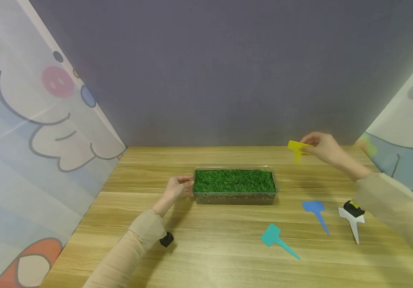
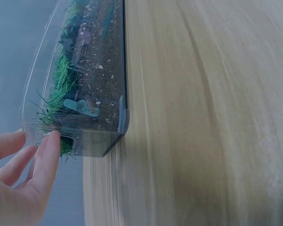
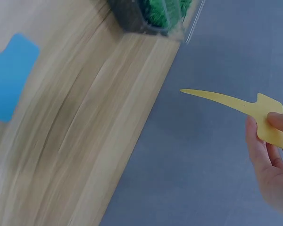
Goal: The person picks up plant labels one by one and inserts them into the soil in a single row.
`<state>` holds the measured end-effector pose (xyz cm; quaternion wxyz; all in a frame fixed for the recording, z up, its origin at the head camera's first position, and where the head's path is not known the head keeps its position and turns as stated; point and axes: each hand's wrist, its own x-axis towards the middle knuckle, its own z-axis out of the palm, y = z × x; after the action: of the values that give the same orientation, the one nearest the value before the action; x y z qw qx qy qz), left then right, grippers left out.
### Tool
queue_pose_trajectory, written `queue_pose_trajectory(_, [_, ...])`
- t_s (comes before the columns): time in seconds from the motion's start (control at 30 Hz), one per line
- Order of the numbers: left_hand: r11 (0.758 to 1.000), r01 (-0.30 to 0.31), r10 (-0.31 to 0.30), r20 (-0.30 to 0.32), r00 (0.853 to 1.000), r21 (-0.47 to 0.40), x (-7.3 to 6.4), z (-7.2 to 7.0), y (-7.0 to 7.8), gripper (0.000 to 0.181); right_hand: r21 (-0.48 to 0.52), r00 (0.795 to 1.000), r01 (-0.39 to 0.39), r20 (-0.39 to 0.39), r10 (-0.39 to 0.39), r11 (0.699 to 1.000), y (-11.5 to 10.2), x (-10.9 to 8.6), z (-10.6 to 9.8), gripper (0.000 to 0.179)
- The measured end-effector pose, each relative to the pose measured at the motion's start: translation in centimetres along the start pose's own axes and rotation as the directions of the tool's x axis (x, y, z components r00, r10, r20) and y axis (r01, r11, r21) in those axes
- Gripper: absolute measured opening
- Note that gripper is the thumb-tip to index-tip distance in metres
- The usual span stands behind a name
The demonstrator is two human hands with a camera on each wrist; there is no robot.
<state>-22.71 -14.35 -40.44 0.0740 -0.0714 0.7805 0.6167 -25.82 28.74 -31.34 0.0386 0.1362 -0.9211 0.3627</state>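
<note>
A clear plastic planter box [image 1: 235, 199] of dark soil and green grass [image 1: 235, 181] stands on the wooden table. At its left end, my left hand [image 1: 178, 187] touches the wall near the rim with fairly straight fingers; the left wrist view shows these fingertips [image 2: 54, 136] by the corner. Beyond the box's right end, my right hand [image 1: 321, 148] pinches the head of a yellow T-shaped plant label [image 3: 269, 120] between thumb and fingers. The label is held above the table, its tapered stake pointing away from the hand.
On the table's right side lie a blue plant label [image 1: 314, 207], a teal plant label [image 1: 272, 235] and a white plant label [image 1: 352, 220]. A small black object [image 1: 166, 239] shows beside the left sleeve. A grey wall [image 1: 228, 80] rises behind the table.
</note>
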Motion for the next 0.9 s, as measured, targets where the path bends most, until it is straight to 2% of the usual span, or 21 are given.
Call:
queue_pose_trajectory(0.47, [0.997, 0.047, -0.047, 0.004, 0.999, -0.062, 0.0, 0.1, 0.2, 0.032, 0.146, 0.998, 0.011, 0.053, -0.019, 0.989, -3.8, 1.6, 3.2, 0.022])
queue_pose_trajectory(0.57, [0.997, 0.039, -0.039, 0.005, 0.999, -0.065, 0.1, 0.1, 0.0, 0.033, 0.169, 0.997, 0.012, 0.070, -0.024, 0.986, -4.4, 2.0, 4.1, 0.019])
queue_pose_trajectory(0.67, [0.997, 0.035, -0.034, 0.010, 0.999, -0.062, 0.8, -0.1, -1.0, 0.034, 0.191, 0.995, 0.011, 0.092, -0.029, 0.981, -5.0, 2.4, 4.9, 0.018])
queue_pose_trajectory(0.9, [0.991, 0.068, -0.064, 0.037, 0.997, -0.117, 3.9, -0.9, -4.5, 0.037, 0.248, 0.993, 0.014, 0.110, -0.043, 0.969, -6.8, 3.1, 6.8, 0.016])
